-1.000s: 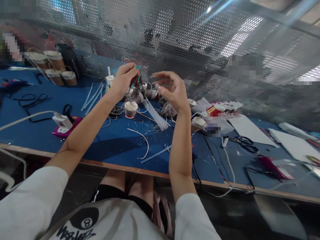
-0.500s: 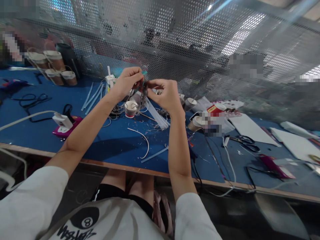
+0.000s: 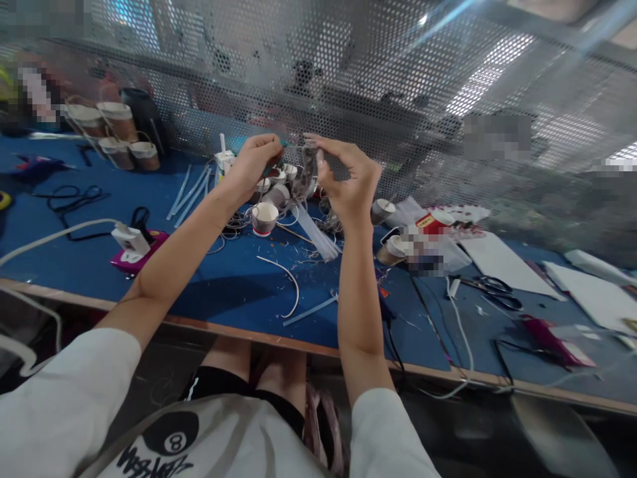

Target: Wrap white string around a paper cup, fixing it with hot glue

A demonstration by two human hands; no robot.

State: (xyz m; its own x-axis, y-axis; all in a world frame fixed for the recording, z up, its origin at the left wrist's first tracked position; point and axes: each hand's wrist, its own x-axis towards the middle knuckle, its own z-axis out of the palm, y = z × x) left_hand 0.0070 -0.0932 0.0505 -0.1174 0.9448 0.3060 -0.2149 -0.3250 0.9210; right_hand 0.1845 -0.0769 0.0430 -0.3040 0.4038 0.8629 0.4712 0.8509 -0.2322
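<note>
Your left hand (image 3: 256, 164) pinches a teal-handled tool (image 3: 277, 161) and your right hand (image 3: 348, 178) grips a small wire piece (image 3: 308, 159), held between them above the worktop (image 3: 239, 279).

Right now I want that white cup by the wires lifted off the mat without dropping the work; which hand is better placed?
Probably left. The left hand is raised almost above the cup; the right hand is farther off and pinches the small piece.

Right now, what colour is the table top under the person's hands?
Deep blue, with a bare wooden front edge; the table top shows best in the head view, the only one.
</note>
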